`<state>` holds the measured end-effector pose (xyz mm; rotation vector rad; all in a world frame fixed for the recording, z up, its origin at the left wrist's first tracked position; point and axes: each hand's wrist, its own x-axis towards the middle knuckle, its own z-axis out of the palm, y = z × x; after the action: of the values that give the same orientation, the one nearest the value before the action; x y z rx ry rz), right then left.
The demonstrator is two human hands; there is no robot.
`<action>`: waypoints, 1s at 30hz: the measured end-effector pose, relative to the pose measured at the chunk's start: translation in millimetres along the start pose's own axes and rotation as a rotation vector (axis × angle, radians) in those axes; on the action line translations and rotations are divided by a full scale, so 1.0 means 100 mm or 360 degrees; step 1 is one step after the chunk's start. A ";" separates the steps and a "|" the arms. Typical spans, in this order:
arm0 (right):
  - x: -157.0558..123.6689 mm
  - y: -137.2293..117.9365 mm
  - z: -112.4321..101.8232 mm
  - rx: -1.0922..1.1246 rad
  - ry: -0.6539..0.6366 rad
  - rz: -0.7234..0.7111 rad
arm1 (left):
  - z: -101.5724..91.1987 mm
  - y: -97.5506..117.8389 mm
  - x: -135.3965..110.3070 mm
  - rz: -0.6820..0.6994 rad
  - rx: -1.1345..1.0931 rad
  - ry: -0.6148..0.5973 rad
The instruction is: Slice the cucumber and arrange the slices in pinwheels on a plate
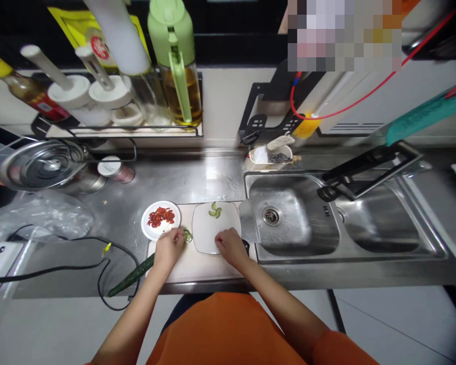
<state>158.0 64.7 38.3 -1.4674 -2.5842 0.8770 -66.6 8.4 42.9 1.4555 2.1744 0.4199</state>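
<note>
My left hand [169, 249] is closed around a long green cucumber [131, 279] that runs down-left past the counter's edge; its cut end [188, 235] pokes out beside a white square plate [213, 233]. A few cucumber slices [215, 211] lie at the plate's far edge. My right hand [231, 247] is closed at the plate's near right corner, on the black handle of a cleaver [249, 220] whose broad blade lies by the sink's rim. Both hands rest over a pale cutting board [197, 268].
A small round plate of chopped red chilli [160, 218] sits left of the square plate. A double steel sink [300, 223] with a black tap [365, 172] fills the right. A pot lid [45, 165], plastic bag [45, 215], black cable [79, 266] and a rack of oil bottles [178, 71] stand left and behind.
</note>
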 end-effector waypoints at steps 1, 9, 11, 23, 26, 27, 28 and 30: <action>0.02 0.01 0.00 0.0005 0.0020 0.0004 | 0.00 0.00 0.01 0.0030 0.0003 0.0023; 0.51 0.28 -0.27 -0.0021 0.0237 0.0188 | 0.37 0.42 0.32 0.0323 -0.0245 0.0140; 0.65 0.34 -0.33 -0.0015 0.0200 0.0173 | 0.50 0.55 0.41 0.0402 -0.0290 0.0152; 0.95 0.46 -0.37 -0.0145 -0.0034 0.0020 | 0.90 0.60 0.58 0.0560 -0.0240 0.0270; 0.97 0.44 -0.41 -0.0134 -0.0027 0.0046 | 0.90 0.63 0.59 0.0532 -0.0243 0.0281; 0.98 0.42 -0.42 -0.0130 -0.0033 0.0056 | 0.90 0.64 0.59 0.0523 -0.0241 0.0278; 0.98 0.41 -0.44 -0.0127 -0.0046 0.0065 | 0.89 0.65 0.59 0.0511 -0.0235 0.0274; 0.99 0.39 -0.48 -0.0131 -0.0084 0.0090 | 0.89 0.67 0.59 0.0486 -0.0212 0.0271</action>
<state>148.2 180.9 36.4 -1.5667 -2.6592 0.8360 15.5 87.4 -10.7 1.7347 2.0071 0.8057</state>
